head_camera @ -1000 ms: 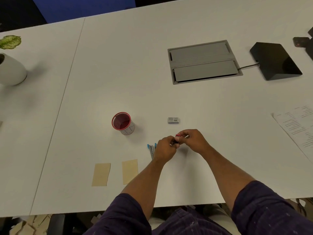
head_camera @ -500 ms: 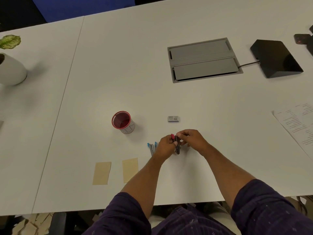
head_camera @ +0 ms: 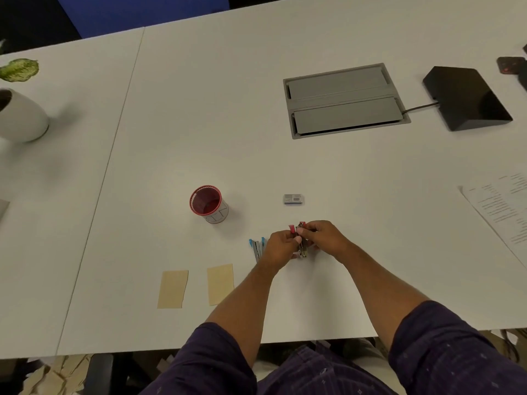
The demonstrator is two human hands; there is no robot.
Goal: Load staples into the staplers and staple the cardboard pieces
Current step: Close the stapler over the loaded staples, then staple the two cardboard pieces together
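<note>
Both hands meet over a small pink stapler point(head_camera: 300, 240) held just above the white table point(head_camera: 285, 155). My left hand point(head_camera: 281, 246) grips its left side, and my right hand point(head_camera: 325, 236) pinches its top from the right. The stapler looks opened, with its metal part showing below the fingers. A blue stapler point(head_camera: 256, 246) lies opened on the table just left of my left hand, partly hidden by it. A small staple box point(head_camera: 294, 199) lies beyond the hands. Two tan cardboard pieces point(head_camera: 172, 289) point(head_camera: 220, 284) lie side by side at the front left.
A red-rimmed cup point(head_camera: 209, 203) stands left of the staple box. A grey cable hatch point(head_camera: 343, 99) and a black device point(head_camera: 467, 98) sit at the back right. Printed paper point(head_camera: 502, 206) lies at the right edge, a white plant pot point(head_camera: 20, 115) at the far left.
The hands have stayed over the pink stapler and turned it. Its metal part now points down toward me, where a second ago only a pink tip showed between the fingers.
</note>
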